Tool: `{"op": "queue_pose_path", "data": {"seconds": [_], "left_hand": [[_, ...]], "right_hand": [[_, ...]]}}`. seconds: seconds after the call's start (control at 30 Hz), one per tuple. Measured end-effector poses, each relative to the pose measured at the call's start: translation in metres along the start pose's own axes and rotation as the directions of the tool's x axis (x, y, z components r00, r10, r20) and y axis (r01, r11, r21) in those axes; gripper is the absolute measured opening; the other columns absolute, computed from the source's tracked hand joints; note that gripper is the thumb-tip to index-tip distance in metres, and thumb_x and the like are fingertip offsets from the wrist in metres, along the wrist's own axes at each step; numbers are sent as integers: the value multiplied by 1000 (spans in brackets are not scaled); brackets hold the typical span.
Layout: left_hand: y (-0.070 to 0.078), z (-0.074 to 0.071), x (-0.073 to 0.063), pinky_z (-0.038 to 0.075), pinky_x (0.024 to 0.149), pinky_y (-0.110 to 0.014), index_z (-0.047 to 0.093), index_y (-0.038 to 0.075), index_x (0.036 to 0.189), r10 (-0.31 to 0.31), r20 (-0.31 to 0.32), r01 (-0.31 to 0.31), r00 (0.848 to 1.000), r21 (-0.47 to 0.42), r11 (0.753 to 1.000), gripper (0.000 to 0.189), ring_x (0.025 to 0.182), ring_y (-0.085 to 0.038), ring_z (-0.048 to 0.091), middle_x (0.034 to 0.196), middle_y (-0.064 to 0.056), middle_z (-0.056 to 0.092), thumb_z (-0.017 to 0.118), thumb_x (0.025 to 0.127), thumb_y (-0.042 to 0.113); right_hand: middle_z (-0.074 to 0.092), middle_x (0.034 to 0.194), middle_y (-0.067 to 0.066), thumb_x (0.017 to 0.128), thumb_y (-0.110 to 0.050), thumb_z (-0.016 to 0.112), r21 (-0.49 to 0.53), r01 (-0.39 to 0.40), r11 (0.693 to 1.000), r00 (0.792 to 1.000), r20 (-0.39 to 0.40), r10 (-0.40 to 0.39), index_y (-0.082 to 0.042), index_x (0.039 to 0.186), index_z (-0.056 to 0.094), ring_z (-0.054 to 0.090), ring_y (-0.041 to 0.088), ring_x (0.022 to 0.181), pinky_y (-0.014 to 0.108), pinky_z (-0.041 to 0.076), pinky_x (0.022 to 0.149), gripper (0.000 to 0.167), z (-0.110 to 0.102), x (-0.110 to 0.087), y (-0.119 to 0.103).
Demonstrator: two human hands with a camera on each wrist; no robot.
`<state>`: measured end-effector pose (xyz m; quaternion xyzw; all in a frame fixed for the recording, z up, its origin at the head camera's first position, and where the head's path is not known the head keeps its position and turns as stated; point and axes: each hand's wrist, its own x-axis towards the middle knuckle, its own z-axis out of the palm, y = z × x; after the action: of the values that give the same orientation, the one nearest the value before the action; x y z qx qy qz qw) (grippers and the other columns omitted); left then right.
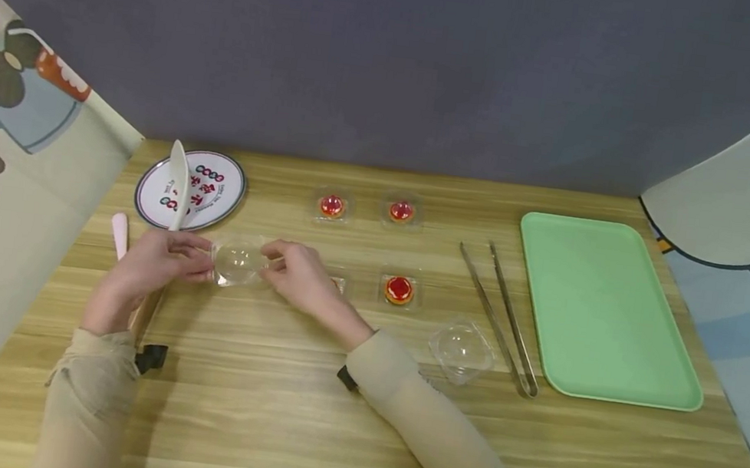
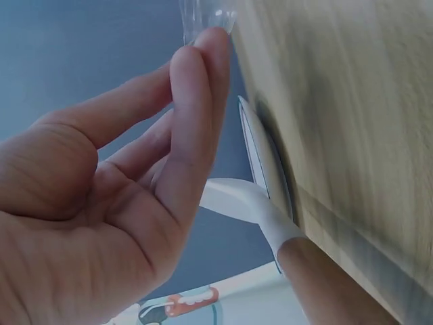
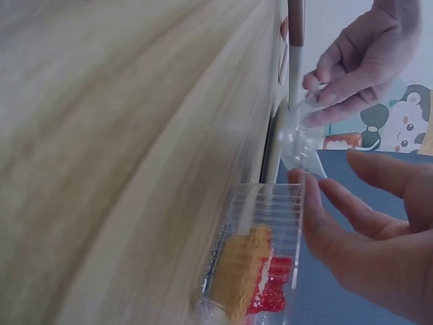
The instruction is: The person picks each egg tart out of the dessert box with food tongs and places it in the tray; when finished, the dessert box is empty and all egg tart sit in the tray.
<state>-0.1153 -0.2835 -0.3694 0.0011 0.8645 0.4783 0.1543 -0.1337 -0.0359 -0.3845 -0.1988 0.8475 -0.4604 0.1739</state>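
Note:
Between both hands is a clear plastic dome lid, above the wooden table. My left hand pinches its left edge between thumb and fingertips; in the left wrist view only a corner of the lid shows beyond the fingers. My right hand holds the opposite edge, with fingertips at the lid in the right wrist view. Under the right hand stands a clear box with a red-topped tart in it, mostly hidden in the head view.
A patterned plate with a white-headed spatula across it lies at the left, by a pink handle. Several boxed tarts, one nearby, another clear lid, metal tongs and a green tray spread rightward.

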Motion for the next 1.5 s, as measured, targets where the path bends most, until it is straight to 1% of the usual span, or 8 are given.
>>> {"op": "queue_pose_path", "data": {"seconds": [0.1, 0.2, 0.33, 0.57, 0.9, 1.13, 1.3, 1.5], "left_hand": [[-1, -1, 0, 52, 80, -17, 61, -18, 135, 5, -23, -1, 1000, 181, 983, 48, 93, -15, 68, 105, -18, 77, 79, 96, 5], [-3, -1, 1, 49, 80, -16, 61, -19, 134, 13, -22, -7, 1000, 235, 972, 49, 95, -19, 68, 105, -20, 77, 80, 95, 4], [-5, 0, 2, 55, 75, -13, 58, -23, 133, 25, -3, -24, 1000, 206, 978, 49, 84, -14, 72, 101, -21, 77, 78, 94, -3], [-6, 1, 2, 64, 72, -23, 56, -25, 132, 8, 25, -11, 1000, 139, 990, 48, 78, -9, 72, 101, -21, 76, 75, 93, -9], [-7, 0, 1, 66, 74, -27, 48, -29, 136, -15, 39, 11, 999, 93, 996, 49, 78, -7, 72, 116, -38, 67, 69, 97, -11], [-3, -4, 1, 66, 77, -27, 47, -28, 139, -42, 25, 39, 999, 110, 993, 47, 81, -5, 70, 125, -42, 62, 66, 99, -10], [0, -5, 0, 65, 73, -24, 51, -26, 137, -27, -30, 31, 999, 158, 987, 42, 77, -2, 70, 124, -42, 64, 64, 104, -5], [9, -3, 0, 62, 69, -17, 53, -26, 134, 52, -182, -27, 982, 136, 990, 36, 72, 8, 66, 126, -43, 62, 56, 108, -2]], "right_hand": [[68, 142, 15, 103, -4, 71, -5, 22, 1000, 999, 30, -22, 1, 142, 66, 73, 20, 115, 15, 59, 86, 40, 1, -2, -1], [67, 143, 15, 103, -4, 70, -8, 42, 999, 997, 58, -42, 1, 142, 65, 73, 19, 115, 15, 59, 86, 40, 2, -2, -1], [66, 144, 15, 103, -5, 71, -4, 44, 999, 996, 82, -43, 1, 144, 63, 72, 19, 116, 14, 59, 86, 42, 4, -4, -1], [66, 145, 12, 105, -8, 70, -23, 58, 998, 994, 99, -55, -1, 145, 63, 72, 16, 116, 13, 57, 89, 41, 6, -6, 1], [66, 145, 12, 107, -10, 66, -32, 92, 995, 989, 122, -88, -1, 143, 64, 71, 17, 119, 13, 56, 94, 37, 7, -6, 2], [64, 149, 11, 109, -9, 62, 17, 106, 994, 986, 129, -107, -1, 145, 63, 69, 18, 124, 16, 55, 98, 37, 5, -6, 4], [64, 148, 12, 109, -9, 62, 69, 119, 990, 984, 125, -127, -2, 145, 63, 70, 18, 121, 17, 58, 93, 37, 0, -8, 5], [68, 141, 14, 109, -8, 61, 147, 164, 975, 979, 94, -179, -3, 141, 67, 71, 18, 108, 18, 57, 85, 33, -18, -9, 0]]}}
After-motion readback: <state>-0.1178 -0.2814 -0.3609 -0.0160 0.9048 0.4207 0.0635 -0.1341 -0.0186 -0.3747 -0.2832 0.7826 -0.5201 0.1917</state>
